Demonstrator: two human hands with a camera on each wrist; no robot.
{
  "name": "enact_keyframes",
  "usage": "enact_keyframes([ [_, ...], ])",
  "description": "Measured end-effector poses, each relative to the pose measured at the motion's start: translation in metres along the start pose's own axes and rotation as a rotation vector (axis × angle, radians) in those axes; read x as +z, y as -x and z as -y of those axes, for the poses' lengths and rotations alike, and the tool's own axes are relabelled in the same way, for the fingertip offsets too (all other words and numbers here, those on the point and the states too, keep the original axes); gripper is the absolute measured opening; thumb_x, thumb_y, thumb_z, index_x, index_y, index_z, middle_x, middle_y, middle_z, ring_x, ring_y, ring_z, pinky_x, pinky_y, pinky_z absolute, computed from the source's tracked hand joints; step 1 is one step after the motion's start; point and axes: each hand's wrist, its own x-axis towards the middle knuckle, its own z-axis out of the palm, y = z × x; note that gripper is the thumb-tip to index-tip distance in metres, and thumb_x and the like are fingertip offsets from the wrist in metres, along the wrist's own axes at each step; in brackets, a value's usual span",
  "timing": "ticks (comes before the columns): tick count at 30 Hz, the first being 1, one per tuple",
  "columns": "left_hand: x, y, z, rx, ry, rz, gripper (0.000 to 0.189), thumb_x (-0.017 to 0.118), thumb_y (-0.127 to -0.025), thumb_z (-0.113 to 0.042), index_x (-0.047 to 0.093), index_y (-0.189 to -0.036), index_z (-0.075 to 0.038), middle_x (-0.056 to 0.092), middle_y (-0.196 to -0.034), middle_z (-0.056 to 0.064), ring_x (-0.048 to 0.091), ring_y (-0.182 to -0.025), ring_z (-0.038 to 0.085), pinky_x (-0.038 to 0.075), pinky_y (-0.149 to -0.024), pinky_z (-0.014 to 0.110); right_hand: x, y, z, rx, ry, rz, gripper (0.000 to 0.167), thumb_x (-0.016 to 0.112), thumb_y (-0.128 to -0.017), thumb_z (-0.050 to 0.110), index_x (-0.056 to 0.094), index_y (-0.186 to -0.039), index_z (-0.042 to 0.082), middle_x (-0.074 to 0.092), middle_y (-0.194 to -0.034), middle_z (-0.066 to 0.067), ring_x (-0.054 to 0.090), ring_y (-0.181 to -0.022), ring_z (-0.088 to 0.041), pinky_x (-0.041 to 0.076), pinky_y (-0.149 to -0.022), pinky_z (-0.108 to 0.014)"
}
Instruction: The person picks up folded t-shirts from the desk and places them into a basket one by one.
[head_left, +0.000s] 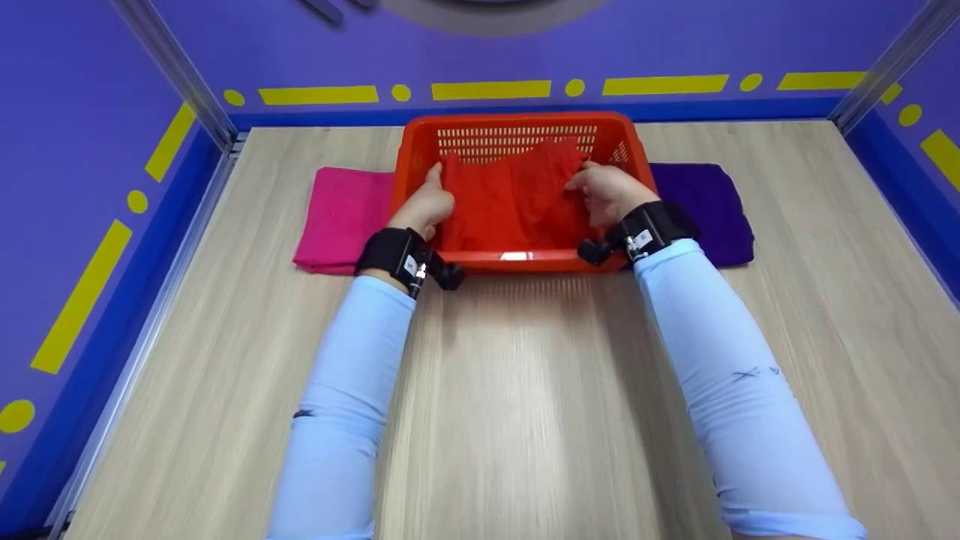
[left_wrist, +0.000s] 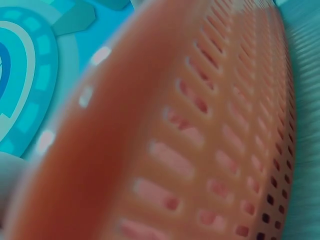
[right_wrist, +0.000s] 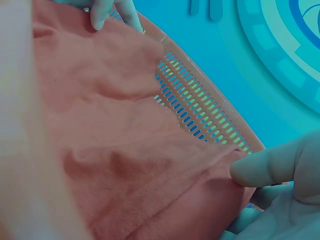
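A red cloth (head_left: pixel 510 199) hangs spread between both hands inside a red plastic basket (head_left: pixel 517 262). My left hand (head_left: pixel 427 202) pinches its left upper corner; in the right wrist view, left fingers (right_wrist: pixel 101 15) lie over that cloth edge. At the other upper corner, my right hand (head_left: pixel 611 191) pinches the fabric between thumb (right_wrist: pixel 265 167) and fingers. The basket's slotted wall (left_wrist: pixel 215 130) fills most of the left wrist view and hides the left hand's grip there.
A folded pink cloth (head_left: pixel 341 217) lies left of the basket, and a folded dark purple cloth (head_left: pixel 709 214) lies right of it. All rest on a wooden table (head_left: pixel 510 397). Purple-blue panels (head_left: pixel 480 56) with yellow marks stand behind and at the sides.
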Motion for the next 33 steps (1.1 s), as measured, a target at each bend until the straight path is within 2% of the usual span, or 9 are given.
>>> enact_keyframes([
  [4,-0.001,0.001,0.000,-0.020,0.004,0.009,0.082,0.031,-0.100,0.008,-0.003,-0.164,-0.031,-0.001,-0.171,-0.004,0.001,-0.155,0.017,0.017,-0.123,0.047,-0.001,0.003,0.000,-0.013,0.002,-0.040,0.017,0.050,-0.102,0.005,0.047,-0.110,0.020,0.041,-0.081,0.002,0.037,-0.109,-0.017,0.021,-0.097,-0.034],
  [7,-0.001,0.001,0.000,-0.020,0.001,0.018,0.081,0.030,-0.100,0.007,0.002,-0.164,-0.033,-0.001,-0.171,-0.004,0.002,-0.155,0.019,0.017,-0.122,0.053,-0.001,0.005,0.001,-0.009,0.001,-0.056,0.033,0.052,-0.101,0.007,0.051,-0.129,0.026,0.050,-0.114,0.001,0.032,-0.131,-0.018,0.017,-0.112,-0.037],
  [9,0.000,0.001,0.000,-0.007,-0.017,0.018,0.079,0.030,-0.098,0.008,0.009,-0.165,-0.031,0.002,-0.171,-0.003,0.004,-0.155,0.019,0.018,-0.122,0.052,-0.001,0.006,0.003,-0.020,0.011,-0.044,0.068,0.052,-0.101,0.007,0.032,-0.155,0.042,0.030,-0.151,0.000,0.014,-0.148,-0.021,0.006,-0.122,-0.044],
  [12,0.000,0.001,0.001,0.008,-0.045,0.009,0.072,0.031,-0.098,0.006,0.020,-0.164,-0.021,0.010,-0.170,0.000,0.010,-0.153,0.018,0.019,-0.122,0.044,-0.002,0.009,0.004,-0.043,0.060,-0.015,0.083,0.050,-0.102,0.007,0.013,-0.157,0.057,-0.004,-0.168,0.002,-0.003,-0.154,-0.025,-0.005,-0.122,-0.056],
  [15,0.001,0.001,0.003,0.024,-0.088,-0.034,0.060,0.032,-0.098,0.003,0.035,-0.157,-0.008,0.030,-0.163,0.004,0.029,-0.142,0.016,0.028,-0.112,0.025,-0.002,0.010,0.004,-0.052,0.106,-0.010,0.071,0.049,-0.103,0.011,0.025,-0.158,0.048,0.004,-0.167,0.001,0.009,-0.152,-0.026,0.001,-0.123,-0.057],
  [17,0.002,0.000,0.003,0.045,-0.097,-0.070,0.037,0.033,-0.097,0.004,0.056,-0.127,0.002,0.050,-0.134,0.008,0.044,-0.115,0.016,0.034,-0.092,0.019,-0.001,0.009,0.003,-0.034,0.096,-0.027,0.057,0.051,-0.103,0.015,0.037,-0.155,0.033,0.024,-0.161,-0.002,0.025,-0.145,-0.026,0.013,-0.122,-0.052],
  [20,0.002,-0.001,0.004,0.066,-0.103,-0.102,0.020,0.037,-0.095,0.005,0.039,-0.079,-0.006,0.036,-0.090,0.003,0.031,-0.078,0.014,0.027,-0.068,0.021,0.000,0.009,0.003,-0.003,0.042,-0.058,0.038,0.054,-0.102,0.018,0.043,-0.138,0.017,0.043,-0.141,-0.002,0.041,-0.128,-0.022,0.027,-0.113,-0.043],
  [29,0.001,0.003,0.002,0.045,-0.072,-0.079,0.027,0.042,-0.097,0.001,0.033,-0.075,-0.012,0.029,-0.084,0.002,0.032,-0.074,0.016,0.031,-0.069,0.025,0.000,0.015,0.008,-0.001,0.013,-0.066,0.025,0.055,-0.101,0.018,0.041,-0.122,0.013,0.042,-0.131,-0.003,0.039,-0.129,-0.025,0.013,-0.123,-0.054],
  [33,0.002,0.007,0.001,0.039,-0.075,-0.074,0.017,0.042,-0.101,-0.002,0.043,-0.084,-0.007,0.038,-0.094,0.003,0.038,-0.087,0.017,0.034,-0.078,0.026,-0.001,0.025,0.013,-0.059,0.087,-0.072,0.029,0.055,-0.102,0.021,0.039,-0.125,0.012,0.037,-0.122,-0.006,0.046,-0.090,-0.024,0.023,-0.117,-0.062],
])
